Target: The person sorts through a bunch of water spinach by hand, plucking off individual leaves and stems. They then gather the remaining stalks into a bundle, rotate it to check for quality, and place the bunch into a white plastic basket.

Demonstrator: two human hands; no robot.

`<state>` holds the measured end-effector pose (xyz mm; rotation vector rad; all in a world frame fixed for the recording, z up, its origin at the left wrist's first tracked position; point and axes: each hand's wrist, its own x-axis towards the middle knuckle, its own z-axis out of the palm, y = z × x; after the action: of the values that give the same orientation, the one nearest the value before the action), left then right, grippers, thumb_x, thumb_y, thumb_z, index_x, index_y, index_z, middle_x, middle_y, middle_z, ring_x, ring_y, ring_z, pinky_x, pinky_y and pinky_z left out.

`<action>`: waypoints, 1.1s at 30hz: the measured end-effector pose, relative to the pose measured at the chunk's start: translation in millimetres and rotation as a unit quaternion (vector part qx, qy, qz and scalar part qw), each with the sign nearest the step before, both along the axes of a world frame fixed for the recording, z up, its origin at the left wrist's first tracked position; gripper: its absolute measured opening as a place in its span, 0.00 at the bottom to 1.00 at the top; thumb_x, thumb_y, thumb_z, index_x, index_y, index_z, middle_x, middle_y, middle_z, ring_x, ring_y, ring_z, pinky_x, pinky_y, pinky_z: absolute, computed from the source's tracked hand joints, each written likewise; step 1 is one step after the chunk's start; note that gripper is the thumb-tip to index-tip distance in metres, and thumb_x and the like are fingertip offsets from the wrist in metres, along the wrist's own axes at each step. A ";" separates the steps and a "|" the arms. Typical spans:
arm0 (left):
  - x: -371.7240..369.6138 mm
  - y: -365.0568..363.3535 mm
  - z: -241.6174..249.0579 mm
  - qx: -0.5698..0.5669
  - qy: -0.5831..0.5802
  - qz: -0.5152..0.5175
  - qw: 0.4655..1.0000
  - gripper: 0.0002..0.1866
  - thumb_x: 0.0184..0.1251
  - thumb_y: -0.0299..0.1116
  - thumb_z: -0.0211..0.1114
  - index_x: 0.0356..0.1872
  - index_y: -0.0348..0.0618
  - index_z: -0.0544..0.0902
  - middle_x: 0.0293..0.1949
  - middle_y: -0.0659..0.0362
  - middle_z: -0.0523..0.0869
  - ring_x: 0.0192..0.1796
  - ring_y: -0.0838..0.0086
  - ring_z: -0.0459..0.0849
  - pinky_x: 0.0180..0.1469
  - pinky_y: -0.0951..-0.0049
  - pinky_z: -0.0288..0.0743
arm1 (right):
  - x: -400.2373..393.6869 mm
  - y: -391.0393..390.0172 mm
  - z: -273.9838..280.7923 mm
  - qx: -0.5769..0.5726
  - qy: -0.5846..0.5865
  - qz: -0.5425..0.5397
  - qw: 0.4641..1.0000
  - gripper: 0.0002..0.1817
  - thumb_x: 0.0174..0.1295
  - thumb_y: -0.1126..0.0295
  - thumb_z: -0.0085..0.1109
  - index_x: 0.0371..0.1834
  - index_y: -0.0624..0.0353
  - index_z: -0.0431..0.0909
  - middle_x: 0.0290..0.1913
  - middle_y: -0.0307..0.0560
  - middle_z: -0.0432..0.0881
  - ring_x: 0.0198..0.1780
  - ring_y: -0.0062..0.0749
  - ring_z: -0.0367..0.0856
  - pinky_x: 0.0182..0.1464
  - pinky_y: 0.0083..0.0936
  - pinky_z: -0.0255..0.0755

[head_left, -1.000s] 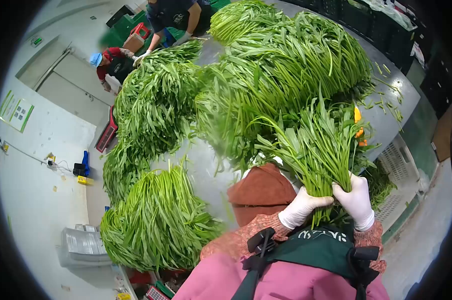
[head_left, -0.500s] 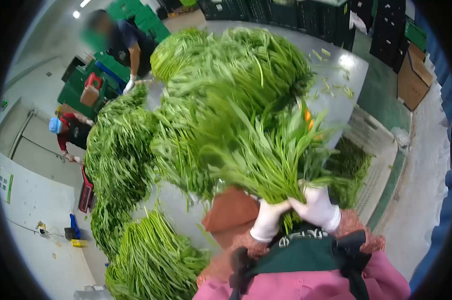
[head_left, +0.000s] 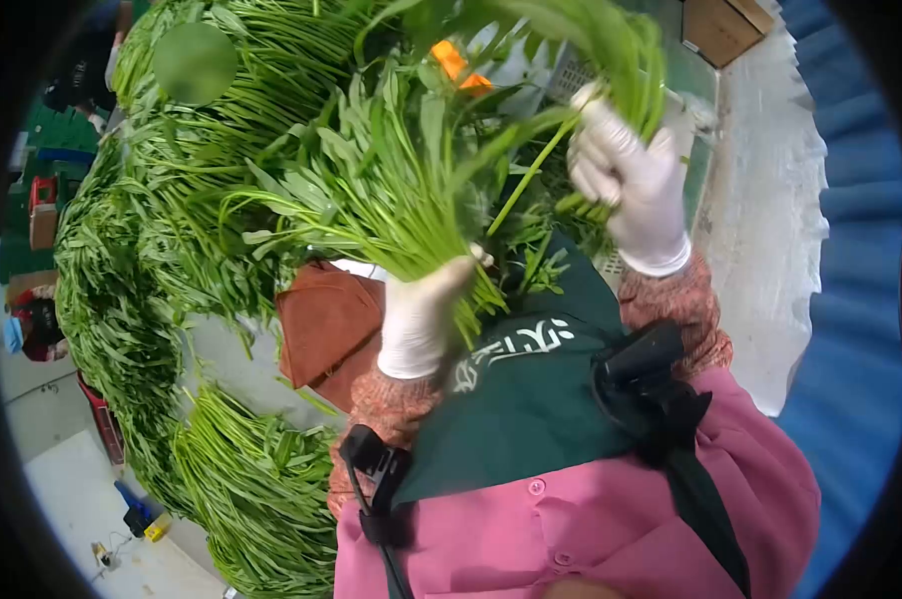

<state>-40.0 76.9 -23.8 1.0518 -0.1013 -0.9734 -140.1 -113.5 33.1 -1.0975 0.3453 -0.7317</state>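
My left hand (head_left: 426, 309), in a white glove, is wrapped round the lower stems of a bunch of water spinach (head_left: 371, 205), whose leaves fan up and away from me. Off to the right and higher, my gloved right hand (head_left: 631, 180) is closed on a smaller handful of water spinach stems (head_left: 636, 75), blurred at the top. One long stem (head_left: 531, 180) slants between the two hands. Just left of my left hand lies a folded brown cloth (head_left: 331, 324).
A large heap of water spinach (head_left: 261, 130) covers the far and left side of the metal table (head_left: 226, 344). Another pile (head_left: 261, 499) lies nearer. Orange pieces (head_left: 451, 62) show behind the bunch. A cardboard box (head_left: 725, 30) stands at upper right. Co-workers are at the far left.
My hands were together on one bunch; now they are apart, my right hand raised to the right with some stems and my left keeping the bunch. The view has turned down and right.
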 end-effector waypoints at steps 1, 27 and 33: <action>3.8 -0.9 0.3 -0.014 0.001 0.010 1.000 0.21 0.60 0.19 0.64 0.56 0.33 0.75 0.43 0.52 0.85 0.46 0.65 0.85 0.51 0.62 0.82 | -3.4 -17.5 -2.8 -0.042 -0.069 -0.009 0.997 0.07 0.70 0.70 0.61 0.43 0.62 0.82 0.21 0.29 0.70 0.16 0.12 0.61 0.20 0.16 0.52; 9.2 -0.3 -2.5 -0.051 0.053 0.016 0.997 0.27 0.61 0.19 0.65 0.63 0.33 0.73 0.55 0.51 0.83 0.56 0.62 0.83 0.61 0.62 0.78 | 22.8 31.3 -42.2 0.025 0.173 0.311 0.934 0.22 0.72 0.68 0.58 0.66 0.65 0.73 0.59 0.45 0.81 0.59 0.25 0.76 0.62 0.25 0.69; 12.0 -4.0 -3.0 -0.059 0.043 0.021 0.997 0.24 0.61 0.19 0.64 0.60 0.30 0.75 0.47 0.49 0.87 0.48 0.62 0.87 0.56 0.62 0.81 | 24.0 34.6 -51.4 -0.008 0.208 0.209 0.956 0.17 0.72 0.70 0.55 0.59 0.67 0.76 0.43 0.42 0.84 0.41 0.20 0.81 0.46 0.21 0.75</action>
<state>-27.9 72.9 -26.8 0.8993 -0.0639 -0.9624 -116.1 -78.9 -18.3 -1.2873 0.4430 -0.1226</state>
